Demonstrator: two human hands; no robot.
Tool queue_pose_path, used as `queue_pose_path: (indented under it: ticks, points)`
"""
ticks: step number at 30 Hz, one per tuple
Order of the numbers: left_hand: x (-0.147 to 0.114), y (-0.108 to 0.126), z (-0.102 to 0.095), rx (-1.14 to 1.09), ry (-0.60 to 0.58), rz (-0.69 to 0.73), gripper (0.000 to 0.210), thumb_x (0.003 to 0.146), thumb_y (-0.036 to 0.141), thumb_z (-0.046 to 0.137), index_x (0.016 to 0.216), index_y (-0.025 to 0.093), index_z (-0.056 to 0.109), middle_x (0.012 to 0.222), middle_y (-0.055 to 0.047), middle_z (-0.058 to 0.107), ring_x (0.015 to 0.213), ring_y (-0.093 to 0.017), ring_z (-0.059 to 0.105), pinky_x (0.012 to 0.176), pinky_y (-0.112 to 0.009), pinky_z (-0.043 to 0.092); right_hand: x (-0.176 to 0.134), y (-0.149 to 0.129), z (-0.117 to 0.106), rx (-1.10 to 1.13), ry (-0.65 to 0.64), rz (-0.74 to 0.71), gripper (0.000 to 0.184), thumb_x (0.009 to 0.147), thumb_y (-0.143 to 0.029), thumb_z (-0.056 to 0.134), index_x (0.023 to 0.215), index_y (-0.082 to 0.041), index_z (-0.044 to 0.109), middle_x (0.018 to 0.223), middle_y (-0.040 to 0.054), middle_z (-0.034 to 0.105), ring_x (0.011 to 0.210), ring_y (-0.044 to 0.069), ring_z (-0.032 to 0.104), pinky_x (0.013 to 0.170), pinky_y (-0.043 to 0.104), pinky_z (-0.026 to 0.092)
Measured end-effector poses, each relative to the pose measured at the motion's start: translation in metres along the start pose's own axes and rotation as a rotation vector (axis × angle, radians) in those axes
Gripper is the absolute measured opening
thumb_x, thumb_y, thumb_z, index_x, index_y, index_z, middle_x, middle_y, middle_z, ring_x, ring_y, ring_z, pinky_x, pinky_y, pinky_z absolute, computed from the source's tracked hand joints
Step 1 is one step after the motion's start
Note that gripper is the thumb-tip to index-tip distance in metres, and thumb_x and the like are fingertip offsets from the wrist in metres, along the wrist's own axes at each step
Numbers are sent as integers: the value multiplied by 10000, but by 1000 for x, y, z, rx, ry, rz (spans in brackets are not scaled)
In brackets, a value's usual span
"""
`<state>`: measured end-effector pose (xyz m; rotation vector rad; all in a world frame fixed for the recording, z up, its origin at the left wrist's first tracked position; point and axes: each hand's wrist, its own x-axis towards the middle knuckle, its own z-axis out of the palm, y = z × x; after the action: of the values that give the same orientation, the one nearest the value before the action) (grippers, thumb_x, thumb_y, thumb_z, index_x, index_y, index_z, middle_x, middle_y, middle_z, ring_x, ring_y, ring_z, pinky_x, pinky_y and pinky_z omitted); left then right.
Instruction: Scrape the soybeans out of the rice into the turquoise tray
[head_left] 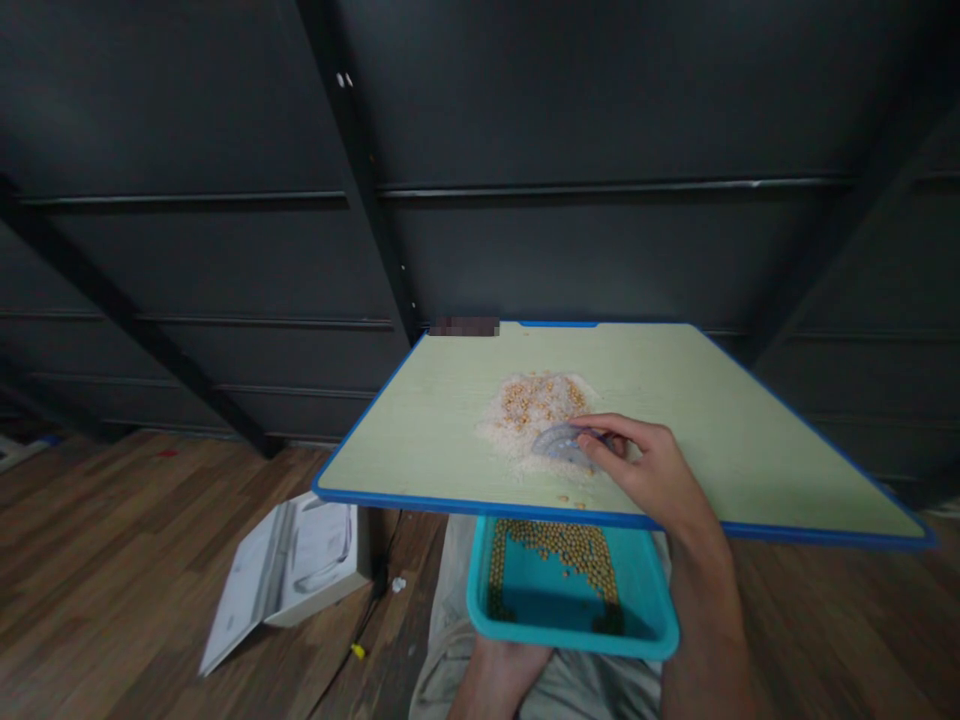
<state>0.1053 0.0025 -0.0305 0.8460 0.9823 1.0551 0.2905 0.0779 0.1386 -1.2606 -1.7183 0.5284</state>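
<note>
In my right hand (pixel 637 455) is a clear, half-round plastic piece that looks like a protractor (pixel 559 443), pinched between thumb and fingers. Its curved edge touches a heap of white rice (pixel 514 440). Yellow soybeans (pixel 544 395) lie mixed into the top of the heap, and a few loose ones (pixel 570 503) sit near the table's front edge. Below that edge a teal tray (pixel 574 640) holds many soybeans (pixel 562 543) along its far and side walls. My left hand (pixel 510 655) supports the tray from beneath, with its fingers hidden under it.
The pale green folding table (pixel 397 440) has a blue rim. An opened white box (pixel 322 560) with papers stands on the wooden floor at left, beside a black cable (pixel 367 620). A dark panelled wall (pixel 600 260) rises behind the table. My legs are under the tray.
</note>
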Motion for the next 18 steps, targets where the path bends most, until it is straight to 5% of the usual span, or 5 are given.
queue_pose_path:
  ticks: [11, 18]
  points:
    - [-13, 5, -7, 115, 8, 17, 332, 592, 529, 816, 817, 289, 770, 1047, -62, 812, 1305, -377, 558, 1227, -524, 283, -2, 7, 3, 58, -75, -26, 197, 864, -280, 671, 1024, -264, 786, 790, 4, 727, 625, 161, 525, 577, 319, 407]
    - [3, -2, 2, 12, -39, -46, 507, 519, 592, 827, 950, 335, 753, 1133, -32, 791, 1310, -385, 553, 1209, -554, 306, -3, 4, 3, 72, -115, -20, 196, 856, -276, 672, 1010, -267, 793, 753, 7, 719, 603, 161, 528, 559, 313, 407]
